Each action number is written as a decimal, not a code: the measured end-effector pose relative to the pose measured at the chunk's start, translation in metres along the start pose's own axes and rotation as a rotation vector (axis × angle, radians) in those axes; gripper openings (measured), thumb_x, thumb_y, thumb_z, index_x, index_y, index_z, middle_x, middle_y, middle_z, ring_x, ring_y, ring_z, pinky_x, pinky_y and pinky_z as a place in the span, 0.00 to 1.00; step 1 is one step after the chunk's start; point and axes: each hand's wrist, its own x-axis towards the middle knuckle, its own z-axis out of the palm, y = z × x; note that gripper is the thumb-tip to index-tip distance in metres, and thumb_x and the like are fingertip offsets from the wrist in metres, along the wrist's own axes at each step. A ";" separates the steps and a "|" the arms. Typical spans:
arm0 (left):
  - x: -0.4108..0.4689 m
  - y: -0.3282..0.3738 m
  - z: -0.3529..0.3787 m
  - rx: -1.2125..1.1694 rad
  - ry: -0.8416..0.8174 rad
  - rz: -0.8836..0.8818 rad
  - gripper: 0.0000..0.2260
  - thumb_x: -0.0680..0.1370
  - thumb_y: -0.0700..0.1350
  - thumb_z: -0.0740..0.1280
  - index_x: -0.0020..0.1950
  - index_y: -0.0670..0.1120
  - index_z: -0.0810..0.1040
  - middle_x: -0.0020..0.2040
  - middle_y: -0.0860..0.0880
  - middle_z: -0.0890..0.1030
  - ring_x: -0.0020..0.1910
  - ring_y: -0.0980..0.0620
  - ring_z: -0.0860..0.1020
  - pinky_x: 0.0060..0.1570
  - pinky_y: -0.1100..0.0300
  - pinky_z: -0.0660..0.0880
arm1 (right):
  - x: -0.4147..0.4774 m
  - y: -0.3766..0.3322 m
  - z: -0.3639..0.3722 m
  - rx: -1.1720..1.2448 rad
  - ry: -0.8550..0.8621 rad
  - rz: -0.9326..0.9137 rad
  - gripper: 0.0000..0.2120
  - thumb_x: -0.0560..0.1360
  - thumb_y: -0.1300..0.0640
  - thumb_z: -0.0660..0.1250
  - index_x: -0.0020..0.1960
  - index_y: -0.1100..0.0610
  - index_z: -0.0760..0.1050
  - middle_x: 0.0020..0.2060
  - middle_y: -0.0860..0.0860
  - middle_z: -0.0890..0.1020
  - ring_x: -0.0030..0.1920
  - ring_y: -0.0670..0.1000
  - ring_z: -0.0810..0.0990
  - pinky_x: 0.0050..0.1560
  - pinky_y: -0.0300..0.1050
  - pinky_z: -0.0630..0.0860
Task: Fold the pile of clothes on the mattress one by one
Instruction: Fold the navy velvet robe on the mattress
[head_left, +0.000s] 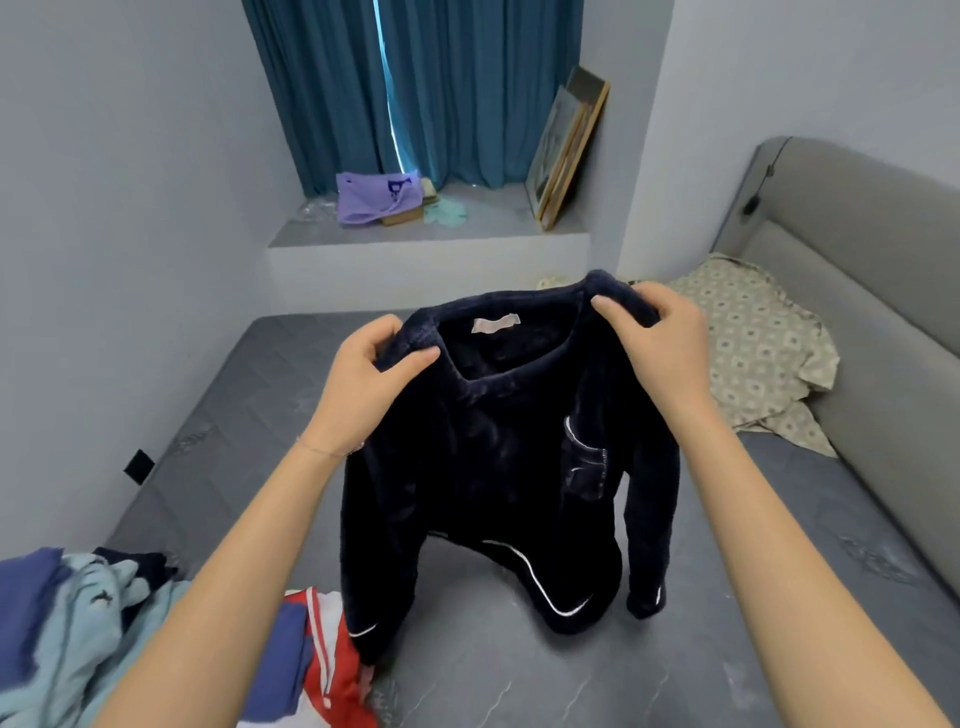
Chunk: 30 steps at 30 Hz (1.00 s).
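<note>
On a bare grey mattress (519, 675) in a small bedroom, a person holds up a dark navy fleece top (493, 467) by its shoulders, its hem and sleeve ends slumped onto the bed surface. The pile of clothes (78, 623), in pale blue, purple, red and white, lies at the near left corner. It is cut off by the frame edges and partly covered by the left forearm, so single garments cannot be told apart. The left hand (363, 384) pinches the collar's left side, thumb in front. The right hand (660, 338) grips the other shoulder, fingers curled over the fabric and their tips hidden behind it. A pale label (496, 322) inside the neck is too small to read.
</note>
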 end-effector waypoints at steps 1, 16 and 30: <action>0.001 0.006 0.002 -0.005 -0.012 0.014 0.14 0.76 0.41 0.71 0.39 0.36 0.68 0.34 0.42 0.67 0.35 0.52 0.67 0.38 0.58 0.64 | 0.001 -0.001 -0.002 -0.011 -0.001 -0.008 0.16 0.73 0.49 0.71 0.36 0.60 0.73 0.29 0.52 0.75 0.33 0.49 0.71 0.38 0.50 0.69; 0.097 -0.113 0.042 0.013 -0.275 -0.393 0.14 0.77 0.43 0.70 0.48 0.32 0.73 0.41 0.43 0.76 0.40 0.50 0.75 0.43 0.55 0.71 | 0.052 0.094 0.014 -0.210 -0.370 0.279 0.17 0.73 0.51 0.72 0.29 0.50 0.71 0.26 0.44 0.72 0.31 0.46 0.70 0.33 0.44 0.64; 0.037 -0.520 0.169 0.628 -0.331 -0.407 0.23 0.78 0.48 0.68 0.72 0.47 0.70 0.68 0.45 0.71 0.67 0.46 0.69 0.68 0.48 0.64 | -0.097 0.450 0.208 -0.600 -0.477 0.499 0.26 0.76 0.47 0.68 0.72 0.50 0.68 0.66 0.52 0.73 0.67 0.56 0.68 0.66 0.51 0.65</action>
